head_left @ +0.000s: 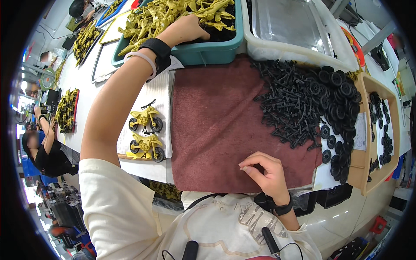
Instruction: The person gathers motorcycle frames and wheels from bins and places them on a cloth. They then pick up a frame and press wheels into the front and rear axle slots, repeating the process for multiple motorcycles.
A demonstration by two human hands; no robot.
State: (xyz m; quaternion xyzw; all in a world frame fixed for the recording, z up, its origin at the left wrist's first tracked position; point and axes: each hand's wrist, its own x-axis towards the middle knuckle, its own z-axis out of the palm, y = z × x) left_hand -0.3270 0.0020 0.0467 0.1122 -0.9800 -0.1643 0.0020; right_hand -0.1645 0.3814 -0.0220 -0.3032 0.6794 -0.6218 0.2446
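Observation:
My left hand (185, 29) reaches into a teal bin (212, 53) heaped with yellow plastic motorcycle body parts (151, 19). Its fingers point down among the parts, and their tips are hidden, so I cannot see whether they grip one. Above the near part of a maroon cloth (216, 108), my right hand (268, 173) is closed, thumb and forefinger brought together. Whatever may be between those fingertips is too small to make out. Two toy motorcycles (145, 119), yellow with black wheels, lie on a white cloth (162, 93) left of the maroon one.
Right of the maroon cloth lie a pile of thin black parts (286, 104) and many black wheels (338, 102). Beyond them stand a translucent white tub (299, 54) and a tan tray (357, 167) with wheels. Another person (47, 151) sits at the far left near more yellow parts (67, 110).

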